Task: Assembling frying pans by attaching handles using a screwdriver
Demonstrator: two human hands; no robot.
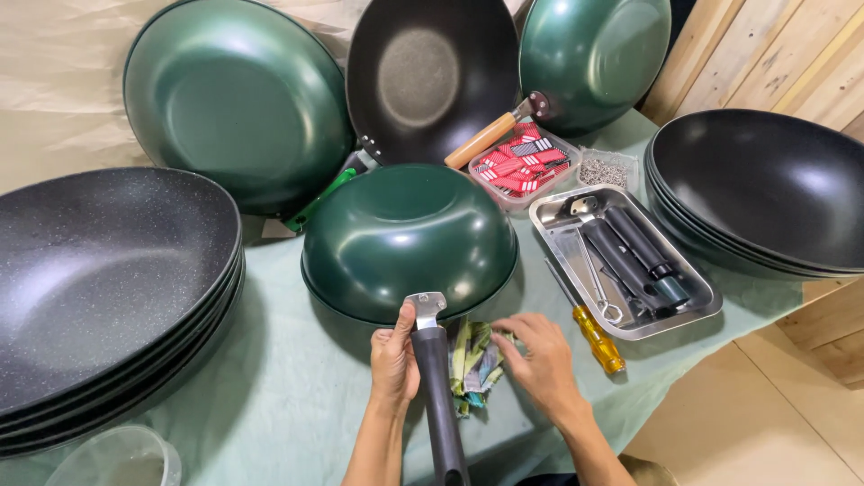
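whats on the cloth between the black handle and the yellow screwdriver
In the head view, the right hand and a small heap of green packets under its fingers lie between the black handle and the yellow screwdriver.

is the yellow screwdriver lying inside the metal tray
No, the yellow screwdriver lies on the green cloth beside the metal tray.
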